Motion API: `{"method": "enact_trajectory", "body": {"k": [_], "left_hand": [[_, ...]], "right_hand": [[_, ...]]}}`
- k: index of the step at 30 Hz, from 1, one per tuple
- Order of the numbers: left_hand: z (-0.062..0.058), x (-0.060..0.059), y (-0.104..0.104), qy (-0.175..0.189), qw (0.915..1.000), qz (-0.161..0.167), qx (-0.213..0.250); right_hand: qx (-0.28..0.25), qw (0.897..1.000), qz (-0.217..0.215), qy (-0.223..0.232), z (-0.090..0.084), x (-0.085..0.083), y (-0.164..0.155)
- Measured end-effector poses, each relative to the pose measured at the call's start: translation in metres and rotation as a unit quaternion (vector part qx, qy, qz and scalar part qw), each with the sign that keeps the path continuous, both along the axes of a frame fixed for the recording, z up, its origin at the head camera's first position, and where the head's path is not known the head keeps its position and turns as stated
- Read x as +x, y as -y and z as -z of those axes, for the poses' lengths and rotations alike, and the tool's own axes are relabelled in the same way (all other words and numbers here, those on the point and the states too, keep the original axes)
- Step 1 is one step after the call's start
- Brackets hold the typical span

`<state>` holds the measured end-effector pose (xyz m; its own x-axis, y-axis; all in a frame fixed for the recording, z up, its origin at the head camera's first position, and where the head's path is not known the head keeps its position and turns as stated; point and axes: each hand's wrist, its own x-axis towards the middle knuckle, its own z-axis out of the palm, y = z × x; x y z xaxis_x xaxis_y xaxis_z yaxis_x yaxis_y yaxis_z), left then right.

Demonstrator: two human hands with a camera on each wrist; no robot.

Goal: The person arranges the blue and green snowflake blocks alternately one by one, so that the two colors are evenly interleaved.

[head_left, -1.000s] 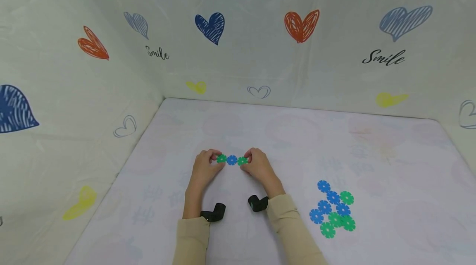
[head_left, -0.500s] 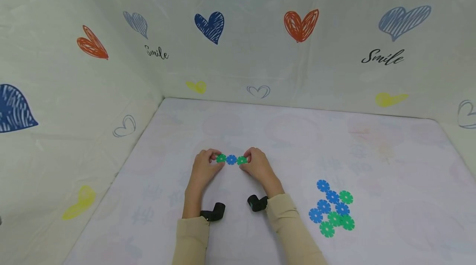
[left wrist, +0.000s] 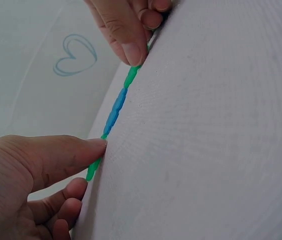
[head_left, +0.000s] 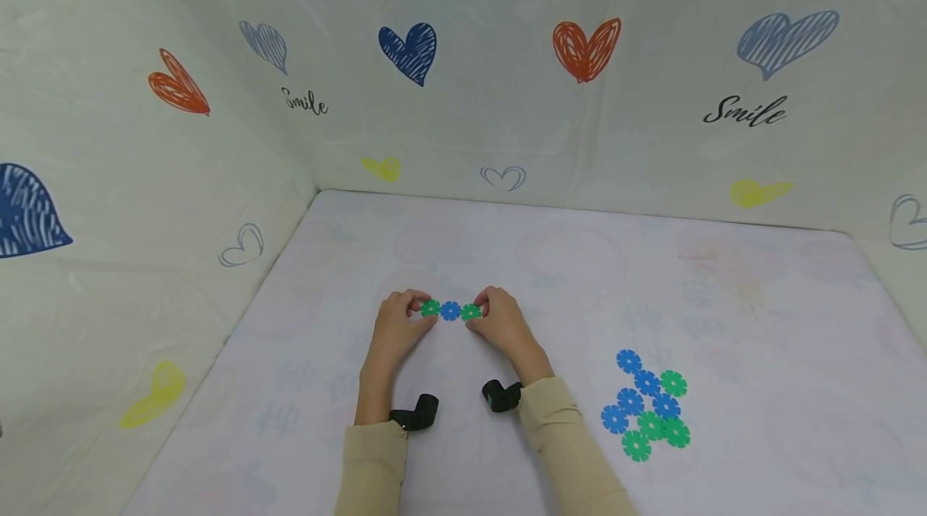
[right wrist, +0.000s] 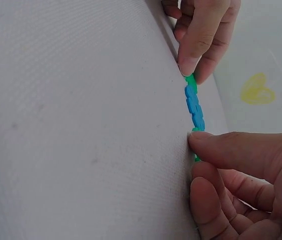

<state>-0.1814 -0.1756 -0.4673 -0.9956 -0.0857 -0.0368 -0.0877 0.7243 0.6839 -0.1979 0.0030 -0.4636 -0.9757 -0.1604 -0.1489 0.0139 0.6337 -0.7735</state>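
Three notched plastic discs stand joined in a short row: a green disc [head_left: 430, 307] at the left, a blue disc [head_left: 451, 311] in the middle and another green disc [head_left: 471, 312] at the right. My left hand [head_left: 400, 328] pinches the left green disc between thumb and fingers. The right green disc is held the same way by my right hand [head_left: 502, 324]. Both wrist views show the row edge-on, low over the table, the blue disc [left wrist: 115, 112] uncovered between the two hands. Thumbs and fingers hide part of each green disc.
To the right on the white table [head_left: 550, 258] lies a loose group of several blue discs [head_left: 631, 401] and several green discs [head_left: 636, 446], some overlapping. Behind and to the left rises a pale wall sheet [head_left: 500, 121] printed with hearts. Each wrist wears a black camera [head_left: 418, 413].
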Motion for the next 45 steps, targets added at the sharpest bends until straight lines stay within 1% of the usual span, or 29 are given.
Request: {"method": "enact_trajectory", "body": {"k": [3,13,15,23,27,32,37,40,45], "left_hand": [[0.001,0.001,0.000,-0.004,1.0000,0.000,0.001],[0.000,0.001,-0.002,0.003,1.0000,-0.001,0.005],[0.000,0.001,-0.002,0.000,1.0000,0.002,0.001],[-0.001,0.001,0.000,0.007,1.0000,-0.006,0.001],[-0.003,0.001,0.001,0.008,0.9999,-0.008,0.006],[-0.001,0.002,0.002,0.008,0.9999,-0.004,0.010],[0.000,0.002,0.001,0.003,1.0000,0.002,0.009],[0.001,0.001,0.001,-0.001,1.0000,0.002,0.009],[0.002,0.001,0.001,-0.001,1.0000,0.001,0.010]], "right_hand": [[-0.003,1.000,0.001,0.001,0.000,0.000,0.000],[-0.014,1.000,0.010,0.002,0.000,0.006,-0.003],[-0.028,1.000,0.012,0.004,-0.001,0.008,-0.003],[-0.084,0.996,0.011,0.000,0.001,0.017,-0.010],[-0.103,0.995,0.000,-0.004,0.001,0.021,-0.015],[-0.127,0.992,-0.022,0.004,-0.007,0.029,-0.023],[-0.131,0.991,-0.036,-0.001,-0.019,0.036,-0.034],[-0.123,0.992,-0.041,-0.009,-0.026,0.040,-0.043],[-0.097,0.994,-0.036,-0.021,-0.035,0.046,-0.059]]}}
